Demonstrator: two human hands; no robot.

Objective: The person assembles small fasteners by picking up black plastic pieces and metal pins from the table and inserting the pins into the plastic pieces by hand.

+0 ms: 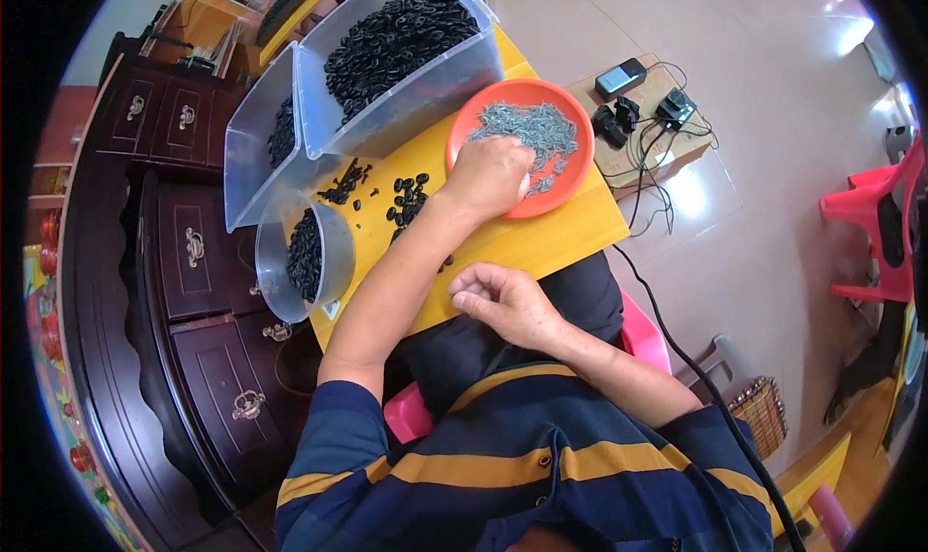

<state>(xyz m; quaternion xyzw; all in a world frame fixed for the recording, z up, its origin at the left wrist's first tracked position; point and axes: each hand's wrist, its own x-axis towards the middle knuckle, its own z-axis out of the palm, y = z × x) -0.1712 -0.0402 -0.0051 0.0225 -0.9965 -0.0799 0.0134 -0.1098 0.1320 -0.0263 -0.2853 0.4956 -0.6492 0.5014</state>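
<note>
My left hand [493, 173] reaches into an orange-red round dish [455, 136] at the far right of the yellow board. Its fingers are curled down at the heap of small thin silvery metal pieces [536, 131], which look like screws or pins. What they grip is hidden. Close to the board's near edge, my right hand [503, 303] is held with fingers bent in toward the thumb; anything between them is too small to make out. Beside my left forearm lies a loose group of small black oval parts [408, 199]. Longer black pieces [345, 182] are to their left.
On the yellow board [570, 238], two clear plastic bins [406, 107] [246, 175] and a clear round tub [338, 252] hold black parts. A dark drawer cabinet [198, 252] stands left. Right, a cardboard box [691, 146] carries cabled devices; a pink stool [884, 214] stands beyond.
</note>
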